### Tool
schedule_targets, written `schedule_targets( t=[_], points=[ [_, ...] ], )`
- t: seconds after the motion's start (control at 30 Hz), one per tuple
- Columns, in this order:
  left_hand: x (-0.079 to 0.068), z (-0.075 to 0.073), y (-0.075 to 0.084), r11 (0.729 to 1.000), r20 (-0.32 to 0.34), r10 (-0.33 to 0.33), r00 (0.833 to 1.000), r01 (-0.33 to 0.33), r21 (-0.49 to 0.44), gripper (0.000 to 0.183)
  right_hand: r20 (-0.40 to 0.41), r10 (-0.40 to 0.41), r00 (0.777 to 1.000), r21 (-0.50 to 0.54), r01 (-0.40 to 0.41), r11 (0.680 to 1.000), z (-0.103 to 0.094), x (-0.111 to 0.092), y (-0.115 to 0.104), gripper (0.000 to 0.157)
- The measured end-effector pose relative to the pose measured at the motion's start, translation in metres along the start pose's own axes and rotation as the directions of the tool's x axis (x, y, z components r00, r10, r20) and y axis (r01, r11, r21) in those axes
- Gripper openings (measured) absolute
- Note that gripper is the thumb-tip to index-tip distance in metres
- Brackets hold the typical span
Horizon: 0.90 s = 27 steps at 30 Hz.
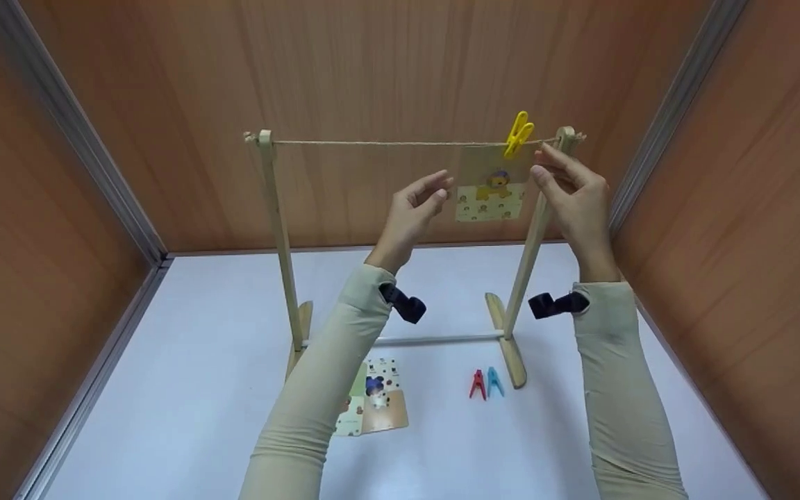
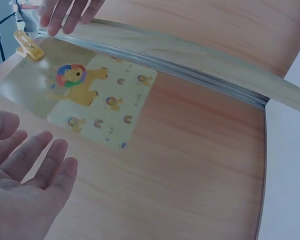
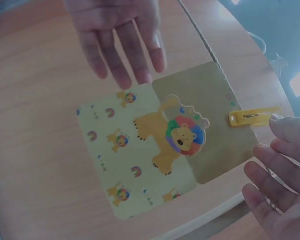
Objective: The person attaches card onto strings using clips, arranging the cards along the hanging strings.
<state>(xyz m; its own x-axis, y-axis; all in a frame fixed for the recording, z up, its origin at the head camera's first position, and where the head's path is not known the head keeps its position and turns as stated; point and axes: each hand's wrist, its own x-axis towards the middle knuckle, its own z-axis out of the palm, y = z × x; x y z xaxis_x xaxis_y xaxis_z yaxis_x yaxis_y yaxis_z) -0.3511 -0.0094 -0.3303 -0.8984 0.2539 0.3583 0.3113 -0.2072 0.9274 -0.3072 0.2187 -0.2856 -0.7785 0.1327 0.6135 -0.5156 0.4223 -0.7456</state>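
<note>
Hanging from the string (image 1: 372,144) of a wooden stand (image 1: 280,243), near its right post, a lion card (image 1: 490,201) is held at its top edge by a yellow clothespin (image 1: 518,135). The right hand (image 1: 577,198) is just beside that clothespin, fingers loosely bent and pinching nothing; the left hand (image 1: 407,212), relaxed with its fingers apart, is left of the card, also holding nothing. The stand is on a plain white tabletop (image 1: 219,389), bounded by 3 wood-grain walls (image 1: 372,83), with grey metal strips (image 1: 80,132) at the 2 rear corners and along the left edge. Toward the tabletop's front edge from the stand's crossbar, 2 overlapping cards (image 1: 385,410) lie partly behind the left sleeve, and a red clothespin (image 1: 478,384) and a blue clothespin (image 1: 494,382) lie near the right foot.
</note>
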Motion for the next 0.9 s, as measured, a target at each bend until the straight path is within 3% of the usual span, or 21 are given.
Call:
schedule_targets(
  t=[0.33, 0.47, 0.9],
  points=[
    [-0.026, -0.031, -0.029, 0.983, 0.034, -0.103, 0.994, 0.097, 0.155, 0.037, 0.018, 0.093, 0.996, 0.036, -0.093, 0.995, 0.0, -0.031, 0.027, 0.041],
    [-0.038, -0.045, -0.043, 0.974, 0.037, -0.153, 0.988, 0.144, 0.176, 0.036, 0.042, 0.14, 0.989, 0.037, -0.142, 0.989, 0.003, -0.045, 0.042, 0.043],
    [-0.079, -0.08, -0.085, 0.921, 0.049, -0.298, 0.953, 0.273, 0.279, 0.038, 0.123, 0.334, 0.934, 0.032, -0.34, 0.94, 0.01, -0.094, 0.093, 0.046]
  ],
)
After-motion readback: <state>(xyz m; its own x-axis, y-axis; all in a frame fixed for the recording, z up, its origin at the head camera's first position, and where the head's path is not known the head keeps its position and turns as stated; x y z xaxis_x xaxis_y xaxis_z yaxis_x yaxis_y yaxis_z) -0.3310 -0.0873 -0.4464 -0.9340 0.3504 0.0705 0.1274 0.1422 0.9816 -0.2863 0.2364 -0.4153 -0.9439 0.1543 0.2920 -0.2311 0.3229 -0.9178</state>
